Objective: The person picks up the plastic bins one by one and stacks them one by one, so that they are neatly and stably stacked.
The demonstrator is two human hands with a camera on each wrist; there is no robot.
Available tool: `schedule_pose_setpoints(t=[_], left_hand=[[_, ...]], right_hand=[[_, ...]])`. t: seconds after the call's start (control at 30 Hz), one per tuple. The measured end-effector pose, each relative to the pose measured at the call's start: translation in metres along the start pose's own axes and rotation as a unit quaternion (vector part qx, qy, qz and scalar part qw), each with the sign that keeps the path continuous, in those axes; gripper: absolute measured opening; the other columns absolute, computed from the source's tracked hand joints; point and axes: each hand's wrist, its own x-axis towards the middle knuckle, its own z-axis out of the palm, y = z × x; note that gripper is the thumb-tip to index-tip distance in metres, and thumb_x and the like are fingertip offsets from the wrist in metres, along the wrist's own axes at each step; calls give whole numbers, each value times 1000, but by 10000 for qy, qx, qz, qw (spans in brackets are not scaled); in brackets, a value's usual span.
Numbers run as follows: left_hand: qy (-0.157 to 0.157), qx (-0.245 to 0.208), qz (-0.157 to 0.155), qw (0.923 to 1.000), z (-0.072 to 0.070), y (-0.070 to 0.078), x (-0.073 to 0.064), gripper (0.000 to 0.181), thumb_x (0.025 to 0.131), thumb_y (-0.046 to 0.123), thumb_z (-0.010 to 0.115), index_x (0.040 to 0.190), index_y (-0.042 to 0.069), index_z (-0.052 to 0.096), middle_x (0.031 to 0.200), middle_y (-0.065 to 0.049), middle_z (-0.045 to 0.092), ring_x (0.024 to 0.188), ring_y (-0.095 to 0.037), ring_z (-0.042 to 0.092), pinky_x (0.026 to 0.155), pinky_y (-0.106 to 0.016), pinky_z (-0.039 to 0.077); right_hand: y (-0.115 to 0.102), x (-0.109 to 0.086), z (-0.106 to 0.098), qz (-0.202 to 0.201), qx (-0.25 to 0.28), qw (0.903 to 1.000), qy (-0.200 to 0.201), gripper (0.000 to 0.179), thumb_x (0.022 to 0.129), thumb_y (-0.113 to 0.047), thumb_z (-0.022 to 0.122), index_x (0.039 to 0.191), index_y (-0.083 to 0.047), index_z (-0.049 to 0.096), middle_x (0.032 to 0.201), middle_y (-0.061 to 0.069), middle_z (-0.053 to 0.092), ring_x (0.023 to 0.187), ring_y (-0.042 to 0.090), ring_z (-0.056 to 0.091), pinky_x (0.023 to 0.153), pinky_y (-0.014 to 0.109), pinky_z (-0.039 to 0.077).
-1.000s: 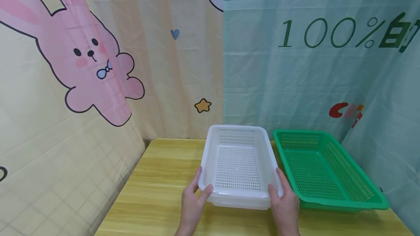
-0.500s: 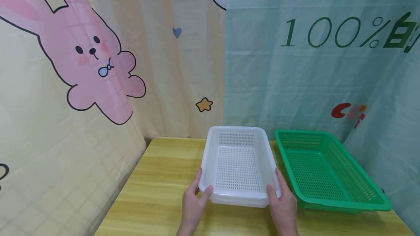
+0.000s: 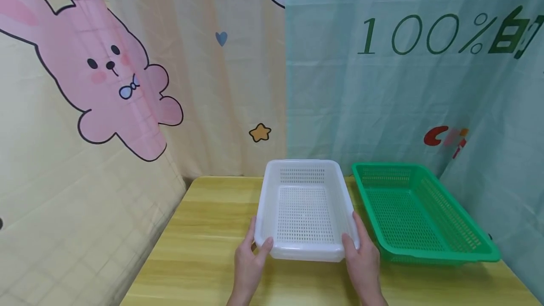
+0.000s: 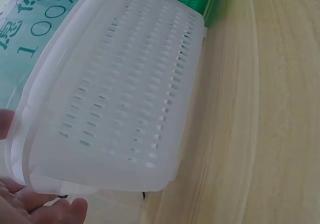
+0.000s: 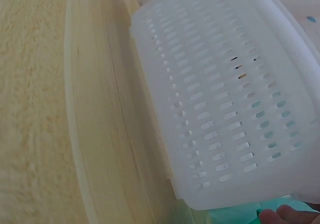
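A white plastic basket (image 3: 303,211) with slotted walls and a perforated floor is held between both hands at its near end. My left hand (image 3: 250,259) grips the near left corner, thumb over the rim and fingers along the outer side. At the near right corner my right hand (image 3: 362,262) grips the rim the same way. Nothing lies inside the basket. In the left wrist view, fingertips (image 4: 75,209) curl below the basket's rim. The right wrist view shows the slotted near wall (image 5: 225,98) close over the wooden surface, with fingertips (image 5: 287,215) at the lower right.
A larger green plastic basket (image 3: 442,255) stands on the wood-grain table (image 3: 204,249), close to the white one's right. Behind the table hang a cream curtain (image 3: 199,131) with a pink rabbit and a teal curtain (image 3: 323,98) with printed characters.
Both hands keep their hold on the white basket, whose near end has tilted and shifted slightly. The head view has moved a little; the green basket stays in place on the table.
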Motion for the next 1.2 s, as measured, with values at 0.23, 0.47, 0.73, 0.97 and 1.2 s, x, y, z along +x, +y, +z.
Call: schedule_pose_setpoints(t=[0.23, 0.47, 0.73, 0.97, 1.2], left_hand=[[66, 244, 216, 9994, 0, -4, -3, 71, 91, 18, 75, 153, 9, 42, 156, -10, 39, 133, -33, 49, 101, -40, 46], [182, 59, 150, 9997, -1, -7, -7, 68, 91, 16, 76, 151, 8, 46, 152, -17, 44, 126, -37, 55, 96, -41, 51], [84, 5, 235, 9997, 1, -7, -3, 69, 90, 16, 76, 150, 3, 45, 154, -16, 41, 131, -36, 51, 98, -39, 49], [183, 44, 318, 9993, 3, -7, -2, 66, 92, 16, 75, 151, 7, 46, 154, -13, 43, 124, -39, 56, 92, -42, 54], [766, 546, 889, 9916, -1, -2, 0, 63, 91, 8, 74, 149, 12, 50, 151, -8, 48, 134, -32, 50, 105, -32, 44]], right_hand=[[0, 2, 3, -155, -204, 9993, -260, 63, 99, -16, 62, 157, -15, 36, 158, 15, 35, 133, 40, 43, 102, 67, 39], [1, -1, 6, 63, -112, 9994, -333, 60, 101, -18, 61, 156, -15, 38, 155, 14, 41, 128, 40, 49, 100, 65, 43], [3, 1, 4, 76, -78, 9996, -247, 60, 100, -15, 60, 156, -15, 38, 153, 14, 42, 126, 40, 51, 97, 65, 46], [-1, 3, -1, 214, -148, 9989, -379, 58, 100, -17, 61, 154, -13, 40, 154, 16, 40, 131, 40, 47, 100, 65, 43], [-12, 3, -7, -184, -24, 9997, -183, 52, 97, -12, 65, 146, -10, 51, 150, 14, 46, 128, 36, 49, 100, 61, 44]])
